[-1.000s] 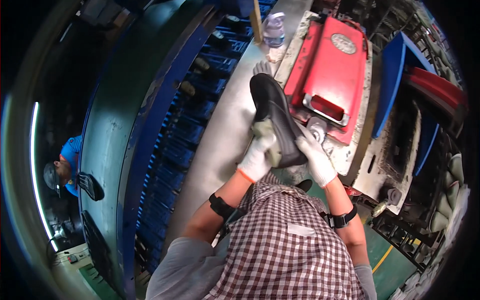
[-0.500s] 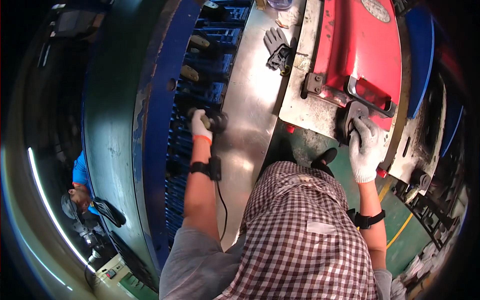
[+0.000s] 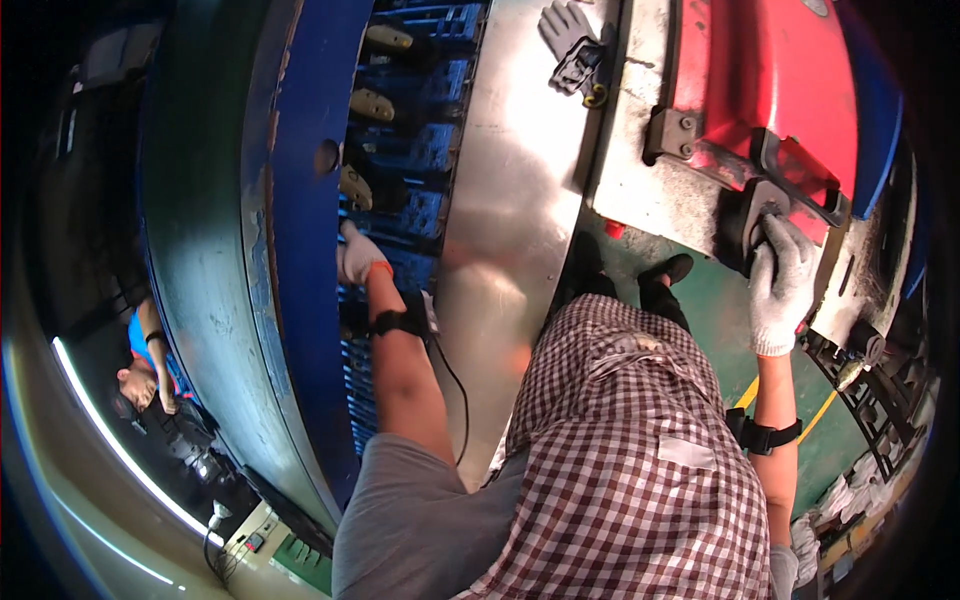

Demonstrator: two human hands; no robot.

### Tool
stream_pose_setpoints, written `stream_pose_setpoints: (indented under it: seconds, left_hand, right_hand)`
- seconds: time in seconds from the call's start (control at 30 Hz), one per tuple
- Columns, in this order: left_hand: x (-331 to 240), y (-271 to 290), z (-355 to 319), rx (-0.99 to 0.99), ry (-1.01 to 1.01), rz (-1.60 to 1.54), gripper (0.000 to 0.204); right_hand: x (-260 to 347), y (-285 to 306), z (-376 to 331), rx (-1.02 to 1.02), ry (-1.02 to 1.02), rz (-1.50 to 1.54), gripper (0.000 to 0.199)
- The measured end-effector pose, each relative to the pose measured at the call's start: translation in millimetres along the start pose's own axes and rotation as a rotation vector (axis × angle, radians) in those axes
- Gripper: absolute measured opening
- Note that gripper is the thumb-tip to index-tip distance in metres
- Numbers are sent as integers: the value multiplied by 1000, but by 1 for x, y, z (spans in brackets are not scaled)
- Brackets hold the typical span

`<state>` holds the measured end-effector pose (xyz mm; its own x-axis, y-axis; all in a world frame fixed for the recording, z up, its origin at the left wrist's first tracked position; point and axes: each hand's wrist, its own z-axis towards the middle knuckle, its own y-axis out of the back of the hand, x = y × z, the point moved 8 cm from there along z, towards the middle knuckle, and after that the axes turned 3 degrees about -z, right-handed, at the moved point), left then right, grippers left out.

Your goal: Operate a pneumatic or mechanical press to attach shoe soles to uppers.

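Note:
My left hand, in a white glove with an orange cuff, is low at the blue rack. Its fingers look extended, partly hidden by the rack's edge, and nothing shows in them. Just above it sits a black shoe upper on a beige last, apart from the hand. My right hand, also gloved in white, curls over a dark rounded piece at the front of the red machine. The fingers hide part of this piece, and its exact kind is unclear.
More lasted uppers stand along the rack. A shiny metal bench top runs beside it, bearing grey work gloves. Past the blue beam, a person in blue is at far left. A cable hangs from my left arm.
My left hand has let go of a black shoe upper, now on the rack, and drawn back toward the rack's outer edge. My right hand stays on the dark piece while the view has shifted.

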<state>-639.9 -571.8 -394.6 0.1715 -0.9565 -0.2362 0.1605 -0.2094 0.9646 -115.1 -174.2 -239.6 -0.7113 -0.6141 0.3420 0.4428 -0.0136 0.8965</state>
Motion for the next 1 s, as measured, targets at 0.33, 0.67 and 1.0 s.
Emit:
stream_pose_setpoints:
  seconds: [0.33,0.67,1.0]
  left_hand:
    - [347,-48,12,226,980,-645,68]
    - [317,-23,-39,341,825,-1400,33]
    - [64,44,-276,1037,539,-1756,76]
  right_hand:
    - [-16,-9,2,51,6,-33,34]
    - [-12,-12,0,65,8,9,33]
    - [-3,3,1,-5,194,128,29]
